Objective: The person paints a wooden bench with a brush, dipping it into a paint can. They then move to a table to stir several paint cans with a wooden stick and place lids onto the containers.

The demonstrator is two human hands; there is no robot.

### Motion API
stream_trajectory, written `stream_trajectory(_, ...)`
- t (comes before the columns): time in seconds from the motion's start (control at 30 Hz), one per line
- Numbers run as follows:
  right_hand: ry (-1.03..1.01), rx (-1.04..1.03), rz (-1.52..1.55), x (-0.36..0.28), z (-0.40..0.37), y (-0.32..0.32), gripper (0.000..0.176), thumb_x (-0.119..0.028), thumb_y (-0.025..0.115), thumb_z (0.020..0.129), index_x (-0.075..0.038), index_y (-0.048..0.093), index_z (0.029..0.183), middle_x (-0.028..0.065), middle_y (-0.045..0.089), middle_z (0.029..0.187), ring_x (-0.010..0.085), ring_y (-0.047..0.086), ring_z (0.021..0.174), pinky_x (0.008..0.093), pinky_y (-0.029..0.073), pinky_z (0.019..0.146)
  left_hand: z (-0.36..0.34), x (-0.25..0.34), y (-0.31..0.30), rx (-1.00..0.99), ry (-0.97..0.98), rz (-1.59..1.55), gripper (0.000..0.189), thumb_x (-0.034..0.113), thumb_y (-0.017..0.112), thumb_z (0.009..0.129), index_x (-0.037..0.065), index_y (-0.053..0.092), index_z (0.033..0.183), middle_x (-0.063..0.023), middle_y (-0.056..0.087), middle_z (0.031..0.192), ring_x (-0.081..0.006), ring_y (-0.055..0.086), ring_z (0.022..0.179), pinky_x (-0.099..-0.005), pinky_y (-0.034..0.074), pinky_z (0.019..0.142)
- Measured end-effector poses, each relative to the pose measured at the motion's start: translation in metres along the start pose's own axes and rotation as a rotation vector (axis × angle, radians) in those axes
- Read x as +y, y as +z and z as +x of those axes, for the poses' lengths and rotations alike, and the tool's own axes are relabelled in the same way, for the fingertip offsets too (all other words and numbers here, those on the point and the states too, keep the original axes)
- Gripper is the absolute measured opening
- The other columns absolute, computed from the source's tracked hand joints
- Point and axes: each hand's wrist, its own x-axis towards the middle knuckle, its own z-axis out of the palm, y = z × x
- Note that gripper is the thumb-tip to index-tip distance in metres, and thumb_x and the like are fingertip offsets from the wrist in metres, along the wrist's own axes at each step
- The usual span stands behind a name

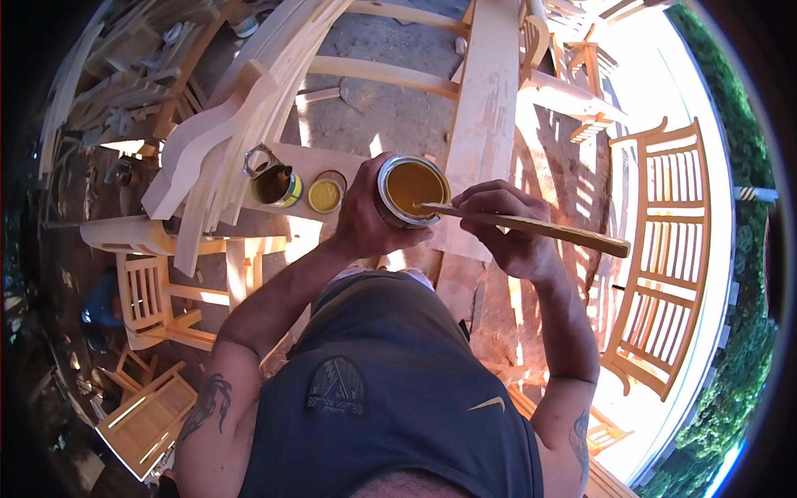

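Note:
My left hand [365, 212] is wrapped round the side of an open metal can [413, 189] with yellow-brown liquid inside. In my right hand [516, 236] is a flat wooden stir stick [564, 230], gripped near its middle. The thin end of the stick reaches over the can's rim to the liquid; its thick end points out to the right. Left of the can, on a board, lies a round lid [326, 193] with a yellow inside. Beside it stands a second open can [276, 184], dark inside with a yellow-green label.
Long pale planks and a curved wooden piece [212, 124] are stacked at the upper left. A wide board [486, 100] runs away in front of me. A slatted wooden bench [664, 257] stands at the right, and a wooden chair [149, 295] at the left.

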Motion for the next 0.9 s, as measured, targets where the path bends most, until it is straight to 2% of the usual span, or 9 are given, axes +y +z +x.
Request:
stream_trajectory(0.1, -0.062, -0.112, -0.120, -0.007, 0.001, -0.009, 0.021, 0.005, 0.080, 0.086, -0.002, 0.069, 0.103, 0.0153, 0.076, 0.103, 0.0280, 0.079, 0.095, 0.0364, 0.063, 0.080, 0.001, -0.004, -0.002, -0.009, -0.004, -0.005, 0.120, 0.030, 0.105, 0.059, -0.001, 0.037, 0.153, -0.0191, 0.059, 0.139, -0.0341, 0.063, 0.129, -0.0464, 0.051, 0.110)
stream_trajectory(0.13, 0.029, -0.057, -0.020, -0.007, -0.001, -0.010, 0.021, 0.002, 0.082, 0.085, -0.002, 0.072, 0.103, 0.0121, 0.075, 0.100, 0.0292, 0.077, 0.094, 0.0370, 0.063, 0.077, 0.001, -0.006, -0.002, -0.016, -0.010, -0.013, 0.120, 0.030, 0.105, 0.059, -0.001, 0.037, 0.153, -0.0190, 0.060, 0.139, -0.0338, 0.064, 0.129, -0.0460, 0.051, 0.110)
stream_trajectory(0.23, 0.007, -0.059, 0.028, -0.011, 0.002, -0.021, 0.021, 0.003, 0.082, 0.084, -0.002, 0.071, 0.102, 0.0128, 0.075, 0.099, 0.0296, 0.077, 0.094, 0.0370, 0.063, 0.078, 0.000, -0.006, -0.004, -0.016, -0.008, -0.004, 0.119, 0.029, 0.104, 0.060, -0.001, 0.037, 0.154, -0.0188, 0.061, 0.138, -0.0331, 0.065, 0.128, -0.0449, 0.052, 0.110)
stream_trajectory(0.37, 0.074, 0.175, 0.253, -0.001, -0.003, -0.035, 0.016, 0.008, 0.075, 0.090, 0.000, 0.072, 0.103, 0.0126, 0.074, 0.104, 0.0246, 0.074, 0.101, 0.0370, 0.060, 0.086, -0.002, -0.008, -0.006, -0.027, -0.020, -0.031, 0.119, 0.031, 0.104, 0.061, -0.001, 0.037, 0.153, -0.0190, 0.061, 0.139, -0.0328, 0.065, 0.129, -0.0444, 0.052, 0.110)
stream_trajectory(0.4, 0.174, 0.221, 0.269, 0.000, -0.004, -0.039, 0.015, 0.008, 0.074, 0.093, 0.000, 0.073, 0.106, 0.0109, 0.073, 0.108, 0.0225, 0.071, 0.104, 0.0359, 0.058, 0.090, -0.003, -0.008, -0.005, -0.021, -0.015, -0.057, 0.118, 0.033, 0.104, 0.060, -0.001, 0.039, 0.152, -0.0195, 0.061, 0.138, -0.0344, 0.064, 0.128, -0.0458, 0.053, 0.109)
stream_trajectory(0.47, 0.147, 0.246, 0.238, 0.017, -0.001, -0.037, 0.018, 0.008, 0.073, 0.095, 0.002, 0.073, 0.112, 0.0103, 0.071, 0.112, 0.0194, 0.070, 0.102, 0.0328, 0.057, 0.088, -0.004, -0.007, -0.005, -0.011, -0.003, -0.108, 0.116, 0.039, 0.104, 0.059, -0.001, 0.043, 0.150, -0.0203, 0.060, 0.137, -0.0377, 0.064, 0.126, -0.0485, 0.053, 0.106)
stream_trajectory(0.6, 0.289, 0.290, 0.488, 0.042, -0.001, -0.027, 0.016, 0.005, 0.072, 0.099, 0.003, 0.072, 0.114, 0.0113, 0.070, 0.115, 0.0177, 0.071, 0.099, 0.0304, 0.058, 0.087, -0.003, -0.001, -0.006, -0.039, 0.014, -0.165, 0.117, 0.041, 0.105, 0.060, -0.001, 0.043, 0.150, -0.0199, 0.061, 0.138, -0.0357, 0.065, 0.127, -0.0470, 0.054, 0.107)
stream_trajectory(0.7, 0.287, 0.283, 0.560, 0.052, -0.002, -0.023, 0.014, 0.003, 0.072, 0.099, 0.003, 0.072, 0.113, 0.0116, 0.070, 0.117, 0.0179, 0.072, 0.097, 0.0304, 0.059, 0.088, -0.002, 0.001, -0.005, -0.038, 0.033, -0.211, 0.115, 0.042, 0.105, 0.061, -0.001, 0.044, 0.149, -0.0198, 0.062, 0.138, -0.0350, 0.065, 0.127, -0.0464, 0.054, 0.108)
stream_trajectory(0.9, 0.300, 0.282, 0.500, 0.054, -0.006, -0.020, 0.012, 0.004, 0.073, 0.099, 0.003, 0.073, 0.111, 0.0115, 0.069, 0.117, 0.0174, 0.072, 0.097, 0.0302, 0.059, 0.086, 0.001, 0.004, -0.008, -0.048, 0.034, -0.227, 0.114, 0.042, 0.105, 0.061, -0.001, 0.045, 0.149, -0.0192, 0.062, 0.137, -0.0348, 0.066, 0.126, -0.0462, 0.054, 0.107)
